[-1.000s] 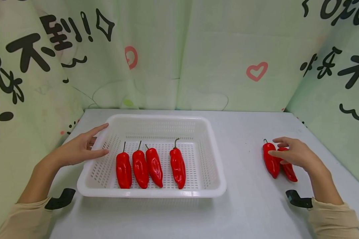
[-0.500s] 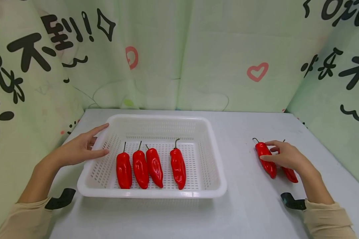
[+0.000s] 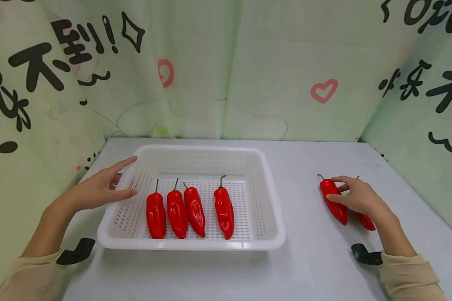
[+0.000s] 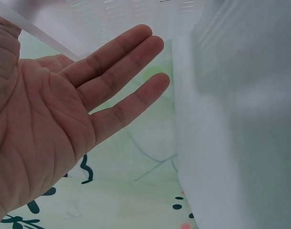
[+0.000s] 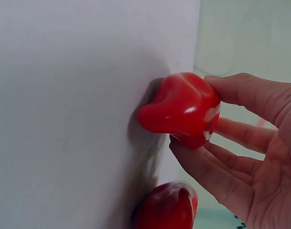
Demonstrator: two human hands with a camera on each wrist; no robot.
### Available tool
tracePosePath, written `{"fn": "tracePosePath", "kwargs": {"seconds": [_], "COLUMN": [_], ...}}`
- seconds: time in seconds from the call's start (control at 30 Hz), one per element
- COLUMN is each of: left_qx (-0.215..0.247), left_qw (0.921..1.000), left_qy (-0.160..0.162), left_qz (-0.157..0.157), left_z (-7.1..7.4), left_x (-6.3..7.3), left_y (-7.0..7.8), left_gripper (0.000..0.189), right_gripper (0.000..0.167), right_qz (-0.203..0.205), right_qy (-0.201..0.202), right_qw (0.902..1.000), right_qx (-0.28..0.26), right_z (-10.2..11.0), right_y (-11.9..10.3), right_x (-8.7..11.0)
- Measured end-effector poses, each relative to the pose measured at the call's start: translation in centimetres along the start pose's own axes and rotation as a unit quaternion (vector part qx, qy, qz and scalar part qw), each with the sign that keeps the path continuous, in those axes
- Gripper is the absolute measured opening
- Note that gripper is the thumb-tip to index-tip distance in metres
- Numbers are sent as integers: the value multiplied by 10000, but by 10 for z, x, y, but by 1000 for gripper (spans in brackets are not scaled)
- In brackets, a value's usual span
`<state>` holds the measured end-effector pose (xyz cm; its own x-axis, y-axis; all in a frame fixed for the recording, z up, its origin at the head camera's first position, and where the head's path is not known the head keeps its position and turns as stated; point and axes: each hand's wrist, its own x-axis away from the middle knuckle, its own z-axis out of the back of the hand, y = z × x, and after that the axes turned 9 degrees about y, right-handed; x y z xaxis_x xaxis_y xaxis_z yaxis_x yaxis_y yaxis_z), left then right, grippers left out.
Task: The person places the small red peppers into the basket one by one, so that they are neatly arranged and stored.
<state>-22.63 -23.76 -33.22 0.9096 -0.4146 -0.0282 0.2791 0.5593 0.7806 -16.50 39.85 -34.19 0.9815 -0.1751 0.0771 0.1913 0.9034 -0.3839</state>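
Note:
In the head view, my left hand (image 3: pixel 96 188) is at the left side of a white plastic basket (image 3: pixel 241 244), its thumb and index finger reaching over the rim. The left wrist view shows the other fingers (image 4: pixel 131 100) extended loosely by the basket's outer wall. On the right, my right hand (image 3: pixel 358 197) pinches a glossy red pepper (image 3: pixel 337 212) between thumb and fingers. Seen by the right wrist camera, that pepper (image 5: pixel 186 107) points its rounded tip at the lens, close over the table. A second red pepper (image 3: pixel 367 222) lies partly hidden behind the hand.
Inside the basket several red peppers (image 3: pixel 156 215) lie side by side, green stems pointing away. A white table (image 3: pixel 305 271) carries everything. Pale green curtains (image 3: pixel 271 83) with black lettering stand at the back and both sides.
The right hand has moved left and taken hold of the nearer pepper, which has shifted left and tilted, apart from the second one. Left hand and basket stay put.

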Motion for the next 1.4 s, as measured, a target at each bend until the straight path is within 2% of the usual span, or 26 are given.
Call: {"fn": "tracePosePath", "kwargs": {"seconds": [0.33,0.6,0.93,1.4], "left_qx": [67,94,100,42], "left_qw": [10000,9999,9999,9999], "left_qy": [-35,-82,-73,-75], "left_qz": [-52,-75,-31,52], "left_z": [0,-1,0,0], "left_x": [0,0,0,-1], "left_y": [1,1,1,2], "left_gripper": [93,93,93,95], "right_gripper": [78,80,86,79], "right_qz": [181,258,312,619], "right_qy": [300,366,420,615], "right_qw": [9992,9986,9968,9939], "right_qx": [-179,-290,-599,-676], "right_z": [6,13,18,24], "right_y": [-7,-16,-36,-63], "right_x": [4,7,8,15]}}
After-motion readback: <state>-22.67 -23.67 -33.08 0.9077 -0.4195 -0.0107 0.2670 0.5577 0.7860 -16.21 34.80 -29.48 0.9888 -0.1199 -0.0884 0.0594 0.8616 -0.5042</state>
